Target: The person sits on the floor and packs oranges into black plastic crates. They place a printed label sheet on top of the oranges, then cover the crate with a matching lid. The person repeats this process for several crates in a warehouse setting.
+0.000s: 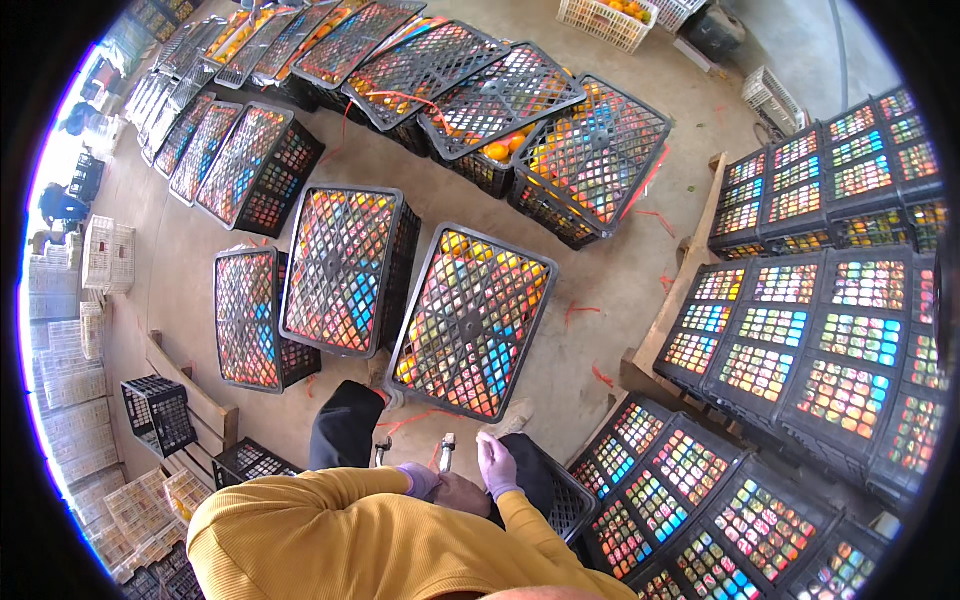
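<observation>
My left hand (421, 481), in a thin purple glove, is at my lap, partly hidden by its mustard sleeve. Beside it stands a shiny metal tool part (448, 453). A second metal piece (382, 451) shows further left; I cannot tell whether they join. My right hand (498, 466), gloved alike, is over my right thigh with its fingers bent together. Whether anything small is pinched there is unclear. Just beyond my knees is a black plastic crate (471, 326) with a lattice lid, full of orange fruit and colourful wrapping. Red strapping (409, 426) lies on the floor below it.
Similar lidded crates (341, 270) stand to the left, with a long row (465, 90) behind. Filled crates (795, 337) are stacked on wooden pallets (679, 285) at right. White crates (109, 255) line the left side. Red strap scraps (581, 309) litter the concrete floor.
</observation>
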A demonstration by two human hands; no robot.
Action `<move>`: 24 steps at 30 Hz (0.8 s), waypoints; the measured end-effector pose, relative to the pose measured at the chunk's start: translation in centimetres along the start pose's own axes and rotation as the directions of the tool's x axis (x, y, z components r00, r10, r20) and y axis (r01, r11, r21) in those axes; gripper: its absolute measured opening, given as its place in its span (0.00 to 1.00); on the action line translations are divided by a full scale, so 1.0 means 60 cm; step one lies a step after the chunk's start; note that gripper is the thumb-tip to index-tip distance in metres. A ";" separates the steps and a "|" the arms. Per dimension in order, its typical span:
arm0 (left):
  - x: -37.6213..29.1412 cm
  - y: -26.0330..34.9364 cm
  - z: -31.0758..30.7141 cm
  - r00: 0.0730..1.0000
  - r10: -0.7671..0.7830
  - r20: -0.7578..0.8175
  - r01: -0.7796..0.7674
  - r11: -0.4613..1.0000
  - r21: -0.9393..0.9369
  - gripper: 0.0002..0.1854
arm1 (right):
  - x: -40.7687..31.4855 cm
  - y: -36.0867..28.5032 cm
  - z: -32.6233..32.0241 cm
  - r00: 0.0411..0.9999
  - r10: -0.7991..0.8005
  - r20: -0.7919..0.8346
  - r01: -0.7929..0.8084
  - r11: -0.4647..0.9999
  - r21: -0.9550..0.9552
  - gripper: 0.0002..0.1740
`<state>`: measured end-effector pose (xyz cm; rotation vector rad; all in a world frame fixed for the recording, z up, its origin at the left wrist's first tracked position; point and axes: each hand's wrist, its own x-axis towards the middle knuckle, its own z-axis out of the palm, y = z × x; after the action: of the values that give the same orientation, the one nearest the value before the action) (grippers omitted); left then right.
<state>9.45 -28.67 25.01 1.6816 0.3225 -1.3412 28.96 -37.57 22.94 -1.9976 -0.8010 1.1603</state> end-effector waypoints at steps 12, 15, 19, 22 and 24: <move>-0.213 0.207 -0.145 0.948 0.011 -0.318 0.023 0.995 0.102 0.20 | 0.046 -0.137 -0.165 0.971 -0.221 0.089 0.227 0.971 -0.070 0.24; -0.291 0.263 -0.152 0.929 -0.018 -0.370 0.067 0.991 0.119 0.17 | 0.009 -0.182 -0.241 0.955 -0.155 0.251 0.184 0.979 -0.093 0.29; -0.385 0.336 -0.155 0.880 -0.045 -0.473 0.055 0.998 0.008 0.19 | -0.050 -0.255 -0.329 0.826 -0.230 0.515 0.304 0.951 -0.063 0.28; -0.451 0.370 -0.148 0.734 0.013 -0.679 -0.069 0.996 -0.056 0.20 | -0.086 -0.332 -0.406 0.734 -0.233 0.638 0.238 0.968 0.079 0.33; -0.475 0.386 -0.152 0.681 0.069 -0.729 -0.086 0.996 0.014 0.19 | -0.116 -0.390 -0.460 0.654 -0.243 0.717 0.174 0.970 0.171 0.40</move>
<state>20.56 -24.60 60.97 2.1333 0.7120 -0.5234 46.85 -36.37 55.14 -1.2625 -1.3056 1.8489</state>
